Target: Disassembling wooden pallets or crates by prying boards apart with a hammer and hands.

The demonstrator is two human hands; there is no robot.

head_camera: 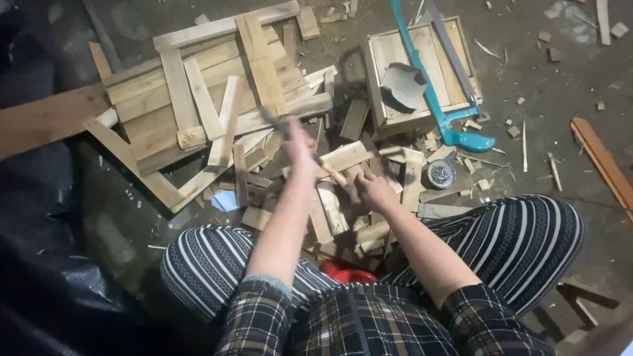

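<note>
- While my left hand [298, 142] is clenched on a blurred hammer [277, 122] raised above the wood scraps [343, 158], I'd aim squarely.
- Right hand [370, 190] grips a scrap just below; keep its fingers clear.

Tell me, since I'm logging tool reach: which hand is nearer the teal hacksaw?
Right. The right hand rests on wood scraps just below-left of the teal hacksaw; the left hand, gripping a hammer, is farther left.
</note>
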